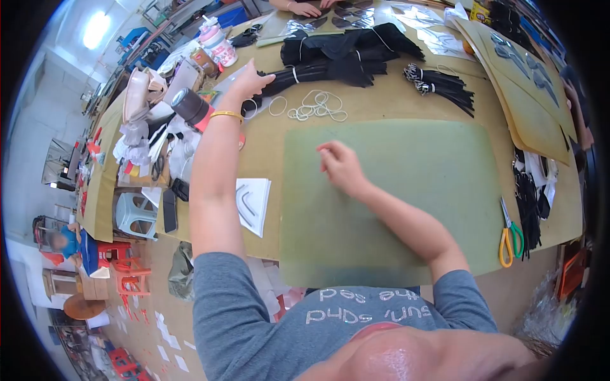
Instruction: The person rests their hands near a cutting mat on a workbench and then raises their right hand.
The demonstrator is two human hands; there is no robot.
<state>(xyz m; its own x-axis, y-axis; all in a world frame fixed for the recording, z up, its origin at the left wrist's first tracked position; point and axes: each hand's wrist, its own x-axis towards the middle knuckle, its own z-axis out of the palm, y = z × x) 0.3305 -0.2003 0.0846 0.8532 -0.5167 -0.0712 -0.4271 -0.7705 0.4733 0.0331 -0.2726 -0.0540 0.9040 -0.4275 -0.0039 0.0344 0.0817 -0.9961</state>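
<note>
Left hand (253, 81) at left end of black strip bundle (324, 71), fingers bent, can't tell if gripping. Bundle: matte black, layered, white bands (295, 75) around it, far side of table (378, 105). Right hand (344, 170) half-curled over green mat (413, 165), can't tell if holding.

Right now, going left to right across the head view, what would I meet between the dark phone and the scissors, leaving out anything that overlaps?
Dark phone → pink bottle → left hand → coiled white cord → tied black strips → scissors.
</note>
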